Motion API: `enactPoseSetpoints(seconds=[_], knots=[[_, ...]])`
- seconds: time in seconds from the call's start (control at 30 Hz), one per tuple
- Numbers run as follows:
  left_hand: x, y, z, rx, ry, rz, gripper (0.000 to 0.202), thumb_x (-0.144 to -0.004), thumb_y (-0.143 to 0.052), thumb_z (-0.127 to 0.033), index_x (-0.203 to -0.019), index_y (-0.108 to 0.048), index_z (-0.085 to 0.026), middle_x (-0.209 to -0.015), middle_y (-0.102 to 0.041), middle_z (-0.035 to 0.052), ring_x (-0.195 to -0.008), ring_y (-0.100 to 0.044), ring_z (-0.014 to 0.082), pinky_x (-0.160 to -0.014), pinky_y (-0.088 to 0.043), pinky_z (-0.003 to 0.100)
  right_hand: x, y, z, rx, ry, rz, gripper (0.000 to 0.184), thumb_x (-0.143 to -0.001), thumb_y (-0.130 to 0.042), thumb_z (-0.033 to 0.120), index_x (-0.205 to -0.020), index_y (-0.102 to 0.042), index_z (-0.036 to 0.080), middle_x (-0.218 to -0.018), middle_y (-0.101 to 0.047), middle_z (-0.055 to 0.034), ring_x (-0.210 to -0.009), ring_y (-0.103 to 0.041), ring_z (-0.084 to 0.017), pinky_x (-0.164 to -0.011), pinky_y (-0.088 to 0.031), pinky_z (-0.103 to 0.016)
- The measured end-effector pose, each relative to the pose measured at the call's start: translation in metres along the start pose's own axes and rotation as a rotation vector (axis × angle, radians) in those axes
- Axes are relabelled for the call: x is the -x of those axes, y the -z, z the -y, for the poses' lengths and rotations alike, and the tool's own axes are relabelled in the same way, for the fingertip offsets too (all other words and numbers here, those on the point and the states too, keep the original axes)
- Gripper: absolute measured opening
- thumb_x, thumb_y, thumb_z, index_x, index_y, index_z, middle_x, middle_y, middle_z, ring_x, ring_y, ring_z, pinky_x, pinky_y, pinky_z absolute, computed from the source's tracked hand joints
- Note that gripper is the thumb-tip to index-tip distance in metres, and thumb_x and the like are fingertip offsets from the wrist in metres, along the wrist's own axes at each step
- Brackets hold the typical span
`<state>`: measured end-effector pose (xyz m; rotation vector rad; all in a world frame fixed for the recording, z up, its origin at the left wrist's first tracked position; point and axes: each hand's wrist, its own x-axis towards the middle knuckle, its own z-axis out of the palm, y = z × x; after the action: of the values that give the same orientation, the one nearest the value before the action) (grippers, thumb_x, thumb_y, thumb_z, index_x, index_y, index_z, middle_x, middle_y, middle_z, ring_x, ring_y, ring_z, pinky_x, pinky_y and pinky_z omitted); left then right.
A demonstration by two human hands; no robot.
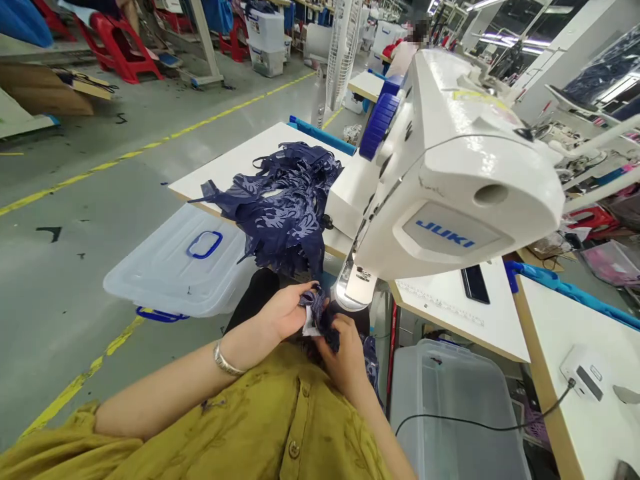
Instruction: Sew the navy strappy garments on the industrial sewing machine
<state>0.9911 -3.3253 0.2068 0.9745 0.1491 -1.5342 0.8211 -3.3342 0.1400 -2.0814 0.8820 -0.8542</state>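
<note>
Both my hands are close together below the end of a white JUKI sewing machine (460, 200). My left hand (287, 310) pinches a piece of dark navy fabric (320, 313) from the left side, with a small white patch showing beneath it. My right hand (345, 353) has its fingers curled round the lower right part of the same fabric. The needle area is hidden from this angle. A heap of navy patterned lace pieces (285, 207) lies on the white table just beyond my hands, and part of it hangs over the front edge.
A lidded clear plastic bin (175, 260) stands on the floor at left, and an open clear bin (455, 407) at lower right. A phone (475, 284) lies on the right table part. A black cable (465, 419) runs from a white device (585, 370). Another person (403, 57) sits farther back.
</note>
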Motion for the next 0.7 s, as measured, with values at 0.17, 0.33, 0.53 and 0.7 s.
enactPoseSetpoints(seconds=[0.17, 0.33, 0.53, 0.7], knots=[[0.002, -0.004, -0.001, 0.031, -0.103, -0.103, 0.025, -0.09, -0.048, -0.009, -0.067, -0.057, -0.013, -0.057, -0.055, -0.001, -0.049, -0.054, 0.0088, -0.053, -0.051, 0.021, -0.008, 0.015, 0.011, -0.465, -0.372, 0.135, 0.023, -0.086, -0.055, 0.044, -0.077, -0.056, 0.022, -0.066, -0.062, 0.0006, -0.059, -0.058, -0.015, -0.061, -0.048, -0.028], [-0.001, 0.002, 0.004, -0.03, -0.089, -0.138, 0.016, -0.088, -0.05, -0.005, -0.08, -0.062, -0.012, -0.06, -0.057, -0.0005, -0.049, -0.054, 0.01, -0.049, -0.05, 0.023, -0.012, 0.021, 0.009, -0.824, -0.594, 0.052, 0.035, -0.085, -0.049, 0.048, -0.062, -0.048, 0.022, -0.053, -0.052, 0.0022, -0.043, -0.046, -0.012, -0.045, -0.04, -0.025], [0.002, 0.002, 0.001, -0.102, -0.102, -0.104, 0.013, -0.089, -0.051, -0.008, -0.084, -0.062, -0.013, -0.065, -0.059, 0.0001, -0.054, -0.056, 0.0104, -0.051, -0.051, 0.023, -0.007, 0.032, 0.002, -0.613, -0.515, -0.053, 0.04, -0.088, -0.046, 0.048, -0.059, -0.051, 0.021, -0.053, -0.054, 0.0012, -0.049, -0.05, -0.013, -0.051, -0.042, -0.025], [0.001, 0.003, 0.001, -0.08, -0.103, -0.008, 0.011, -0.088, -0.052, -0.01, -0.081, -0.06, -0.013, -0.059, -0.05, -0.0036, -0.048, -0.047, 0.0068, -0.047, -0.045, 0.019, -0.003, 0.045, -0.001, -0.346, -0.419, -0.129, 0.037, -0.091, -0.045, 0.046, -0.067, -0.056, 0.02, -0.06, -0.06, -0.0001, -0.057, -0.057, -0.014, -0.055, -0.046, -0.025]])
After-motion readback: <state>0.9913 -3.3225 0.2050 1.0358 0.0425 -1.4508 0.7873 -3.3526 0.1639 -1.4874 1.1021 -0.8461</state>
